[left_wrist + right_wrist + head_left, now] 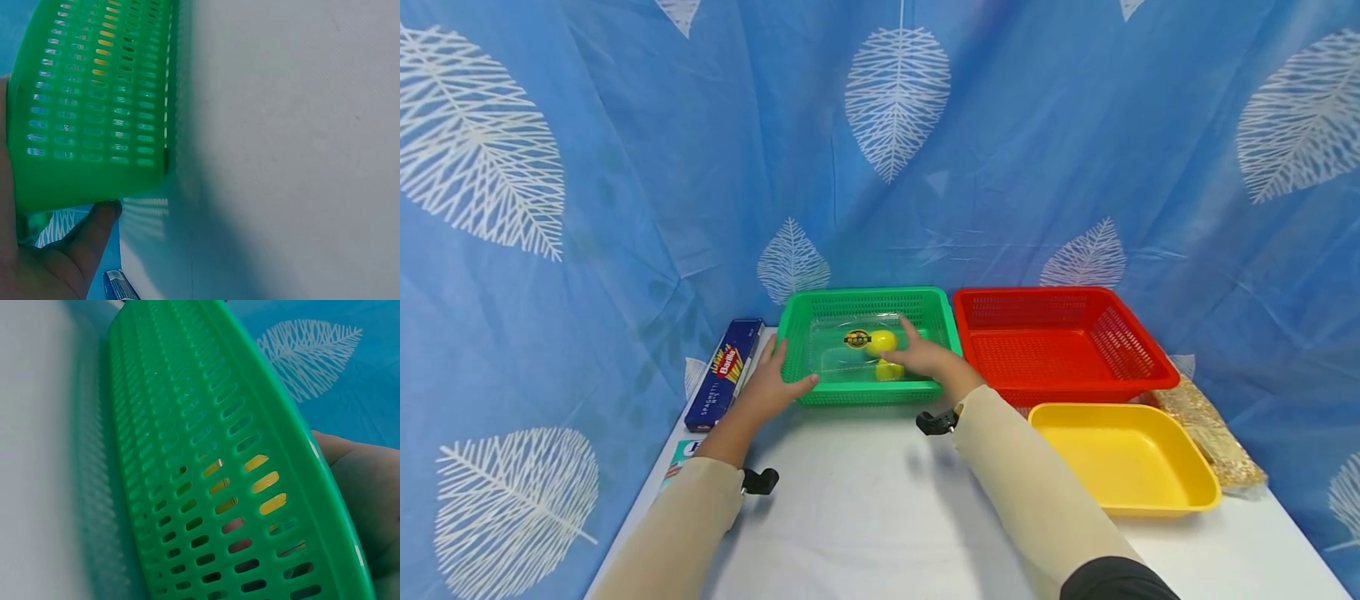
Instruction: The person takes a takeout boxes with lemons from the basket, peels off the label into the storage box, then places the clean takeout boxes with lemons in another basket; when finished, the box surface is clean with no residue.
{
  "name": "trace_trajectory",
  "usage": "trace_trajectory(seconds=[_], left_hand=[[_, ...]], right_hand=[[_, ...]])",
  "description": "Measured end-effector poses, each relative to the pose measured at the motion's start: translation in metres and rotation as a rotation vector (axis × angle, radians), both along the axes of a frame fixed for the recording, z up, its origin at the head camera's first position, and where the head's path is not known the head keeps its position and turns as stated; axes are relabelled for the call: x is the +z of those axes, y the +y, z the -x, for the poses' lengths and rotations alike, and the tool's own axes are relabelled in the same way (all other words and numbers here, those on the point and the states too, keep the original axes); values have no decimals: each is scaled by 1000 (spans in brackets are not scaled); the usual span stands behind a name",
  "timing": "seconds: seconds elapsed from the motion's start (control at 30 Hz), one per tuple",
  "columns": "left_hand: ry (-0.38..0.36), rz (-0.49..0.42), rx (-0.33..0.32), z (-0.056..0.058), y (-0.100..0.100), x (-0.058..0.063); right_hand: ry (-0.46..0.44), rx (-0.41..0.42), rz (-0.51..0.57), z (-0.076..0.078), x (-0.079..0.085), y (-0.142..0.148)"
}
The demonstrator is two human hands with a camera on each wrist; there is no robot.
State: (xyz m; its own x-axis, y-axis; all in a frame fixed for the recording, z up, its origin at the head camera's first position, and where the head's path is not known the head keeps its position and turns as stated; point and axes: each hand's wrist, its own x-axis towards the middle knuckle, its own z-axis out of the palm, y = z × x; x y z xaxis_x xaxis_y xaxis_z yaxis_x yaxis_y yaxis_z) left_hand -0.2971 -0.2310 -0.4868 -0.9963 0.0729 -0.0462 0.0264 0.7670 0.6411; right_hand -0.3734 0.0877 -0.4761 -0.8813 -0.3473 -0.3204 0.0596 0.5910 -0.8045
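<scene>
A clear plastic box (837, 354) with a black and gold label lies inside the green basket (868, 387). Two yellow, round fruit-like things (882, 341) show at its right side. My right hand (931, 358) reaches over the basket's right front rim, thumb and forefinger spread beside the yellow things. In the right wrist view, skin shows through the basket wall's slots (275, 503). At the basket's left front corner is my left hand (771, 390), fingers spread, thumb by the front rim. The left wrist view shows a fingertip (109, 209) close against the basket's end.
Right of the green basket stands a red basket (1030, 354), with a yellow tray (1105, 458) before it. A bag of grain-like bits (1213, 433) lies at far right. A blue spaghetti box (724, 379) and a teal packet (679, 457) lie left. A blue curtain (722, 167) hangs behind.
</scene>
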Motion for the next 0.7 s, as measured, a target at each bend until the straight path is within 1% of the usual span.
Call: trace_trajectory(seconds=[0.17, 0.27, 0.53, 0.63, 0.7], left_hand=[[-1, -17, 0, -1, 1, 5], [8, -23, -3, -1, 1, 6], [-20, -36, -24, 4, 2, -1], [-20, -35, -19, 4, 1, -1], [-15, -32, -14, 3, 0, 0]], right_hand=[[-4, -22, 44, 1, 4, 1], [5, -29, 74, 0, 5, 1], [-17, -72, 118, -11, 8, 4], [-12, -77, 168, -13, 10, 4], [-14, -87, 219, -13, 13, 4]])
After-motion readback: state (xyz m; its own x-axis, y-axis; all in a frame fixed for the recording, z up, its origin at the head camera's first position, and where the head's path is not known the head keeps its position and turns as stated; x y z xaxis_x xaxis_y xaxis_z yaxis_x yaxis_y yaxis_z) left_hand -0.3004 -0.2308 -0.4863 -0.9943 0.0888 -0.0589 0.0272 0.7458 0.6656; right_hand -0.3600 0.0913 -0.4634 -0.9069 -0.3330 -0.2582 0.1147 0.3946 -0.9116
